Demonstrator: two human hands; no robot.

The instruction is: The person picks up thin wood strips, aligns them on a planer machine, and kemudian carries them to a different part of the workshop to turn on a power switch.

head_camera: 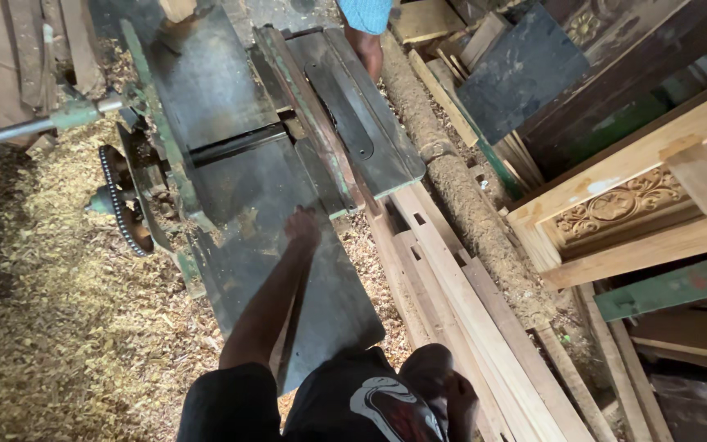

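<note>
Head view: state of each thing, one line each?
Left hand: flat on the table, holding nothing.
Right hand: low beside the body, grip unclear.
Dark green metal planer table: bare, dusty, no board on it.
Pale wooden planks: lying stacked beside the machine.
Carved wooden frame: lying flat.

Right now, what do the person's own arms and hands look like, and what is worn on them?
Both arms are bare: no gloves, no long sleeves, no watch or band visible. The left hand ends a long bare forearm running from a black short sleeve. The right hand shows only partly at the bottom edge. The black shirt carries a white and red printed graphic.
</note>
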